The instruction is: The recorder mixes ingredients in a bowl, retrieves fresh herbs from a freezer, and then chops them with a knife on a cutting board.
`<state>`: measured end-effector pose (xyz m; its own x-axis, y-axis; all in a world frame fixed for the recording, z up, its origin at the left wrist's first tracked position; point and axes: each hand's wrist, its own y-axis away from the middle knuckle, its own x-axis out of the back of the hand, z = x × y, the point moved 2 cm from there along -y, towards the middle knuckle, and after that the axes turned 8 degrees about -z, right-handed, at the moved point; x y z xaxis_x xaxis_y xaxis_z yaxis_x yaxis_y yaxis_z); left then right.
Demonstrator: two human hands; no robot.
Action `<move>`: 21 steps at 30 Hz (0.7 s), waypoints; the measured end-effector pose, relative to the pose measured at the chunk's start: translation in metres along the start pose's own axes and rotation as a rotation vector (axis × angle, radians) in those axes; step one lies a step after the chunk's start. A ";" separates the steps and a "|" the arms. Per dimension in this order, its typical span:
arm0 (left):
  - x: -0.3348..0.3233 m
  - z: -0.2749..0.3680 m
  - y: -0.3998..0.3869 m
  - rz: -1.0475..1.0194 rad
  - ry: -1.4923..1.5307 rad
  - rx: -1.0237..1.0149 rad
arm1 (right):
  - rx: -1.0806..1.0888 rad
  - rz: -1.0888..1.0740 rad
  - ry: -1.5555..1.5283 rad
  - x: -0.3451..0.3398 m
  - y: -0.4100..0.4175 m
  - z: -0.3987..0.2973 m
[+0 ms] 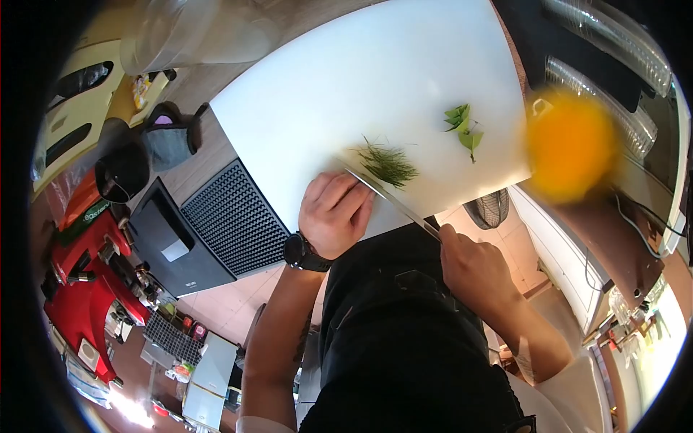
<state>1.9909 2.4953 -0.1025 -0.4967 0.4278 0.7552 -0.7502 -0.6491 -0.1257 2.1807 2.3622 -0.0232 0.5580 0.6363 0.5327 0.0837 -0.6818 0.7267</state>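
My right hand (476,265) grips the handle of a knife (400,205), its blade slanting up and left across the near edge of a white cutting board (352,81). My left hand (335,211), wearing a black watch, rests on the board with curled fingers against the blade's left side. Anything under those fingers is hidden. Just right of the blade lies a small heap of finely shredded green leaf (389,164). Farther right, a few whole green leaves (465,130) sit on the board, apart from both hands.
A black studded tray (235,216) adjoins the board's left edge. A translucent container (189,38) stands at upper left, with a red machine (92,314) beyond. Stacked clear plastic cups (601,105) are at right. A blurred orange object (574,146) looms near the camera.
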 end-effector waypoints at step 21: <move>0.001 0.000 -0.004 0.022 0.013 -0.012 | -0.021 -0.021 -0.021 0.002 0.000 -0.002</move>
<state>1.9931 2.4979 -0.1009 -0.5187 0.4221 0.7435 -0.7444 -0.6506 -0.1500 2.1805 2.3642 -0.0207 0.5737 0.6427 0.5077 0.0783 -0.6601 0.7471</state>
